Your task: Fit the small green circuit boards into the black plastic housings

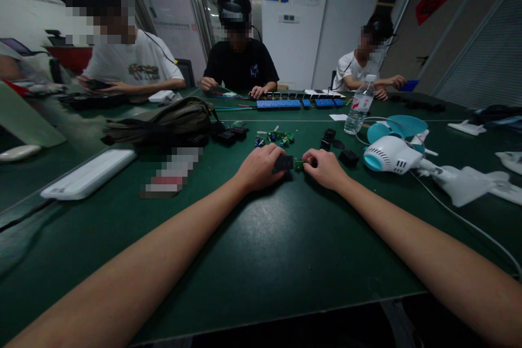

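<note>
My left hand is closed round a small black plastic case, whose end points toward the right. In the fingertips of my right hand is a small green circuit board, close beside the case; whether the two touch I cannot tell. Just beyond my hands lies a loose group of green circuit boards with blue parts on them. To the right of that group sit several black plastic pieces, and one black block rests near my right hand.
A white and teal fan lies at the right with its cable, behind it a water bottle. At the left are a white power bank-like box and a dark bag. Three people work across the green table, near blue blocks.
</note>
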The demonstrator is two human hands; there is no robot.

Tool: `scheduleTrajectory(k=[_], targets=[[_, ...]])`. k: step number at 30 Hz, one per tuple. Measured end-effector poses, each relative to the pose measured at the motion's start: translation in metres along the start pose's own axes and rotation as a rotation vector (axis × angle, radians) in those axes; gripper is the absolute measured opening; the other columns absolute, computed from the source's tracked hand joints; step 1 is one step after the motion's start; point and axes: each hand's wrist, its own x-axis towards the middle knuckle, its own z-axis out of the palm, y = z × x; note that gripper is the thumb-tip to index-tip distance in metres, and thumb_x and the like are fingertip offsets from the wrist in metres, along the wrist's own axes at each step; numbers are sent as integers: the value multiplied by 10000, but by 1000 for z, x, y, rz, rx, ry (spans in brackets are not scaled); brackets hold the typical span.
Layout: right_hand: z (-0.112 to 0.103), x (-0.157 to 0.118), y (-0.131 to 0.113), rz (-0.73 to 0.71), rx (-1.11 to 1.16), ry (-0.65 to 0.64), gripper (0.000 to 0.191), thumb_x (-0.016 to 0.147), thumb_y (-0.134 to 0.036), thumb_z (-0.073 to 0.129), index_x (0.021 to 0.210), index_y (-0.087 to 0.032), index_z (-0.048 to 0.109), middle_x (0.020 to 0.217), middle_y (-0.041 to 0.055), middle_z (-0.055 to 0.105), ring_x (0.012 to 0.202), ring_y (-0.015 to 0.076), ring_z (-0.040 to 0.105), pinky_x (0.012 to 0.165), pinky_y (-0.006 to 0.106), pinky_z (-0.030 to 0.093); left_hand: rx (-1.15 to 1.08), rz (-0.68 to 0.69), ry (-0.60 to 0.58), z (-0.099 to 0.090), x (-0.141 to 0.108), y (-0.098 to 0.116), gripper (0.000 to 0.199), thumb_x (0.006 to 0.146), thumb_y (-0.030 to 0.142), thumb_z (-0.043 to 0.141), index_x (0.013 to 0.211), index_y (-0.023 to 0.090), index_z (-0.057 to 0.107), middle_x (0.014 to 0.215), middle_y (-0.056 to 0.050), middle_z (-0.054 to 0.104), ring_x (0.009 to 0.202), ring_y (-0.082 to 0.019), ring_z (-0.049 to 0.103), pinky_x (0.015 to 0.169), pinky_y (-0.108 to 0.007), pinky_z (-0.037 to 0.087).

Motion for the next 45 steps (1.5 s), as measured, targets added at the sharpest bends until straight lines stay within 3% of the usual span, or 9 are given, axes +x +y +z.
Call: scheduleTrajectory(k=[45], targets=[[-3, 0, -5, 60, 26, -41, 80, 791, -131, 638, 844, -169, 684, 708, -2, 653, 657, 141, 569, 676, 261, 384, 13, -10, -16, 0, 0, 0, 331, 841, 319, 641, 1120, 160, 558, 1093, -112, 631, 1011, -270, 617, 855, -377, 490]])
